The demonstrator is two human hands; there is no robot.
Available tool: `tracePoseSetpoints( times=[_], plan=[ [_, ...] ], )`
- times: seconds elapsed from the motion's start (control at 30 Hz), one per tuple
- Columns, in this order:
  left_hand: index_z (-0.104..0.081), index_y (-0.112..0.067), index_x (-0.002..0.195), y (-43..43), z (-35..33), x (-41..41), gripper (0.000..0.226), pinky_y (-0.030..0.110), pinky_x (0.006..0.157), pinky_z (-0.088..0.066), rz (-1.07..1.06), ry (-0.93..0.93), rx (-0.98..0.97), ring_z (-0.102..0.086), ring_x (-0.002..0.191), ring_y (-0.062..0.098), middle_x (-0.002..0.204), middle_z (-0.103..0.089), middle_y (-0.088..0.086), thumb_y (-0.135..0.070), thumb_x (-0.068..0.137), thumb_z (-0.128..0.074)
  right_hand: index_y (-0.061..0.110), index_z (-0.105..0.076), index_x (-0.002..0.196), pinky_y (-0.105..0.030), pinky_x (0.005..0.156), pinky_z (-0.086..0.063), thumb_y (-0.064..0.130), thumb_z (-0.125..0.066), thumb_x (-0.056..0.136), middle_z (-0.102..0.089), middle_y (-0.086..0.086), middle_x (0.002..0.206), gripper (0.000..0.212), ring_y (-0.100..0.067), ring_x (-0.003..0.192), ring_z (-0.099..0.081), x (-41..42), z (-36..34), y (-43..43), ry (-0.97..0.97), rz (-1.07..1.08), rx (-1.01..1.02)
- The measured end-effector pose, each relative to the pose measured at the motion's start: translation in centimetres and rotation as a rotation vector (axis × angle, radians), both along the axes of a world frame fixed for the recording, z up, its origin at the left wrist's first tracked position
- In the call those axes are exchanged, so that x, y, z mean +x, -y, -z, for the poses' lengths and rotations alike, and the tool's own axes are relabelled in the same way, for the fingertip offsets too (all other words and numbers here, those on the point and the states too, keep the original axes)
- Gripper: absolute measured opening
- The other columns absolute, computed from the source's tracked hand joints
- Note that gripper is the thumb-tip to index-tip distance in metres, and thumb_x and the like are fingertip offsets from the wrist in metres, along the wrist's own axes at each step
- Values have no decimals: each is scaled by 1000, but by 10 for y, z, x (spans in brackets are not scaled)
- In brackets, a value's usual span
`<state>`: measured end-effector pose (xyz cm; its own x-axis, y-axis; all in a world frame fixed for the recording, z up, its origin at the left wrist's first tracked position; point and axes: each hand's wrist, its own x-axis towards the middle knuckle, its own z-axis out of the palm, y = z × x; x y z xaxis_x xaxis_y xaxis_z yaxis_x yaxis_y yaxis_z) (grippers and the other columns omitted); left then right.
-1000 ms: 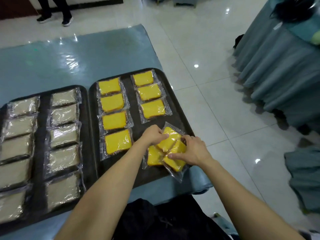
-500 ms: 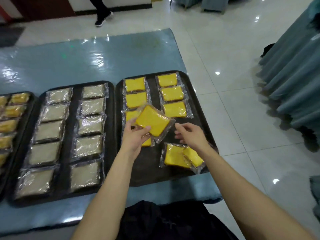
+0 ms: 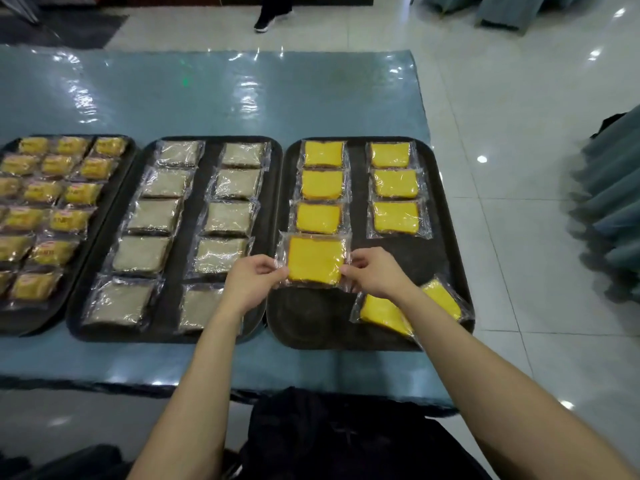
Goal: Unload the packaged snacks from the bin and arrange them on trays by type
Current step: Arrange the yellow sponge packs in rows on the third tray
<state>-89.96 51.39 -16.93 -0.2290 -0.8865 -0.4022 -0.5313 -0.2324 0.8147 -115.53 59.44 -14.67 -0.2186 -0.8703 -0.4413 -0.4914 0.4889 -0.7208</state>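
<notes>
A clear-wrapped yellow cake slice [image 3: 316, 259] is pinched at its left edge by my left hand [image 3: 251, 280] and at its right edge by my right hand [image 3: 375, 271]. It sits fourth in the left column of the right black tray [image 3: 311, 323], below three yellow slices [image 3: 320, 187]. The tray's right column holds three more yellow slices [image 3: 394, 185]. Two loose yellow packets [image 3: 408, 310] lie overlapped at the tray's near right corner, partly under my right forearm. The bin is out of view.
A middle black tray [image 3: 201, 188] carries two columns of pale grey-brown packaged slices. A left tray [image 3: 114, 181] holds several small yellow wrapped snacks. All rest on a blue plastic-covered table [image 3: 207, 98]. Draped tables stand at the right; a person's foot [image 3: 265, 22] is on the far floor.
My left hand carried the yellow slice from above the tray down into the fourth spot of the left column. My right hand left the loose packets and took its right edge.
</notes>
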Motion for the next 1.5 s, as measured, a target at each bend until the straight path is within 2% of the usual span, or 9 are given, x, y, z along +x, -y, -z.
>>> tracePoseSetpoints(
  times=[0.17,0.33,0.7,0.9,1.03,1.13,1.3,1.4,1.5],
  plan=[
    [-82,-26,80,-14,15,14,21,30,77,-55,117,336,43,-73,83,9,83,-80,-8,-39,79,-98,10,-81,85,-42,85,-67,30,-80,99,-81,-3,81,25,-19,80,-80,10,30,-13,-147,-153,205],
    [-81,-30,67,-21,23,8,27,36,78,-63,194,566,91,-74,80,12,73,-78,-12,-48,72,-101,15,-79,75,-34,71,-59,31,-81,97,-79,-2,79,28,-18,80,-76,21,41,-18,-294,-240,237],
    [-82,-27,72,-23,19,-2,29,38,79,-65,257,748,96,-74,78,14,77,-78,-8,-50,73,-100,10,-81,87,-40,77,-65,30,-77,98,-79,-7,84,23,-25,83,-75,30,36,-17,-415,-341,254],
    [-67,-18,94,-20,0,-16,60,37,73,-56,354,996,22,-70,87,24,93,-71,0,-62,68,-98,21,-77,98,-34,75,-57,36,-68,103,-77,1,91,18,-18,86,-71,-15,17,-14,-410,-113,75],
    [-67,-28,100,-7,-16,-49,44,42,85,-63,458,789,-138,-71,91,21,98,-73,-5,-58,80,-91,19,-75,112,-40,85,-62,39,-67,104,-74,-3,106,24,-23,96,-71,-74,13,-40,-570,115,12],
    [-69,-32,114,-9,-21,-95,39,45,91,-61,661,504,-225,-69,103,17,109,-71,-10,-48,86,-90,14,-69,124,-42,88,-58,71,-68,93,-74,-10,116,65,-32,109,-68,-115,18,-67,-628,130,206],
    [-57,-30,154,-29,0,-161,71,44,112,-48,977,557,-370,-54,137,25,146,-60,0,-44,91,-85,7,-54,143,-48,110,-46,99,-66,66,-57,-17,142,121,-36,137,-45,-123,35,-84,-654,-122,540],
    [-52,-29,159,-45,15,-171,72,44,117,-45,984,646,-348,-48,142,29,153,-55,5,-39,94,-82,7,-52,138,-45,105,-48,91,-83,57,-60,-16,136,120,-36,132,-49,-126,42,-79,-556,9,481],
    [-52,-28,159,-57,18,-174,72,41,117,-42,900,646,-320,-47,142,30,152,-54,6,-29,93,-83,12,-54,123,-37,78,-50,61,-99,66,-66,-14,125,88,-32,113,-63,-141,38,-81,-347,176,364]
  ],
)
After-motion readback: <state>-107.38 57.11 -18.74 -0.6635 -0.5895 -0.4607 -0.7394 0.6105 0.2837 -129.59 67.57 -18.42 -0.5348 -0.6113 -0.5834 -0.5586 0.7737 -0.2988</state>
